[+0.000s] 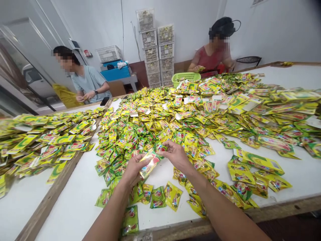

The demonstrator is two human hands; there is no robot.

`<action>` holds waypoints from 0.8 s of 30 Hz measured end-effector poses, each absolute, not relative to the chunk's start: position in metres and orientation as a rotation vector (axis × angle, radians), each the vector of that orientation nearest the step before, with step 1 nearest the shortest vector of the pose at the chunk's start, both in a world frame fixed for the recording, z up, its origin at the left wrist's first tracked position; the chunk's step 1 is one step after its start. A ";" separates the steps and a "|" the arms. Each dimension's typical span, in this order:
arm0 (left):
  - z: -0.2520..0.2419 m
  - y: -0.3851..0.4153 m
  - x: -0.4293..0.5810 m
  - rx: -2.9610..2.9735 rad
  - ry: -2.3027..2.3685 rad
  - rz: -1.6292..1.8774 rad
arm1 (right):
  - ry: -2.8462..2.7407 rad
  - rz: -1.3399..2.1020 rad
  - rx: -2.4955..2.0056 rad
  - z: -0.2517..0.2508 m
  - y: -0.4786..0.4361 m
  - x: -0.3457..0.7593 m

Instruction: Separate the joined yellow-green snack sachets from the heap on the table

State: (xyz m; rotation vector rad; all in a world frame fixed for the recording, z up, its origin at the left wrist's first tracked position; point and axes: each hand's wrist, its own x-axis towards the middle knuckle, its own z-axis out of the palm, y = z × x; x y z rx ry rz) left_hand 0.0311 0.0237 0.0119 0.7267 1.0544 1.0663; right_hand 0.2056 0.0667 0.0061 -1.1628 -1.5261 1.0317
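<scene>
My left hand [135,169] is closed around a small yellow and green carton [151,161] printed with a red fruit picture, tilted up to the right. At the carton's upper end, my right hand [177,154] pinches a small green sachet [160,148]. The sachet touches or overlaps the carton's end; whether part of it is inside I cannot tell. Beneath and around both hands lie loose sachets, among them a yellow sachet [173,195] and a green sachet [157,197] near the front of the white table [160,219].
A large heap of sachets and cartons [170,113] spreads ahead. Past a wooden divider [54,189], more cartons [52,140] are piled at left. Two people sit at the far side, near a green basket [186,77]. Stacked crates [151,50] stand against the wall.
</scene>
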 end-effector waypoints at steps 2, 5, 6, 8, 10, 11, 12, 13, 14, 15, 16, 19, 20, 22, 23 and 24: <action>0.011 0.024 0.028 0.714 1.037 1.077 | -1.599 1.056 -1.166 0.007 0.068 0.210; 0.009 0.023 0.026 0.728 1.011 1.064 | -1.693 0.854 -1.238 0.010 0.067 0.211; 0.008 0.023 0.026 0.737 1.004 1.066 | -1.707 0.780 -1.264 0.011 0.066 0.210; 0.008 0.022 0.029 0.758 1.009 1.075 | -1.728 0.667 -1.309 0.012 0.063 0.206; 0.007 0.022 0.033 0.779 1.034 1.095 | -1.748 0.619 -1.346 0.010 0.062 0.203; 0.006 0.022 0.034 0.786 1.052 1.104 | -1.755 0.629 -1.359 0.008 0.063 0.203; 0.006 0.022 0.035 0.792 1.070 1.115 | -1.755 0.667 -1.361 0.007 0.063 0.204; 0.006 0.022 0.036 0.794 1.087 1.132 | -1.745 0.735 -1.349 0.005 0.065 0.206; 0.007 0.022 0.036 0.792 1.104 1.151 | -1.730 0.826 -1.326 0.004 0.066 0.208; 0.007 0.023 0.035 0.787 1.120 1.166 | -1.715 0.915 -1.298 0.003 0.067 0.210; 0.008 0.023 0.035 0.784 1.134 1.173 | -1.708 0.980 -1.275 0.003 0.068 0.212; 0.008 0.023 0.031 0.821 1.161 1.121 | -1.810 0.940 -1.288 0.005 0.069 0.214; 0.008 0.023 0.031 0.844 1.161 1.089 | -1.864 0.872 -1.310 0.006 0.067 0.213; 0.007 0.023 0.031 0.883 1.155 1.055 | -1.916 0.799 -1.326 0.007 0.064 0.209; 0.006 0.023 0.031 0.895 1.154 1.058 | -1.900 0.821 -1.315 0.008 0.063 0.208; 0.005 0.023 0.031 0.905 1.154 1.068 | -1.859 0.880 -1.290 0.008 0.062 0.207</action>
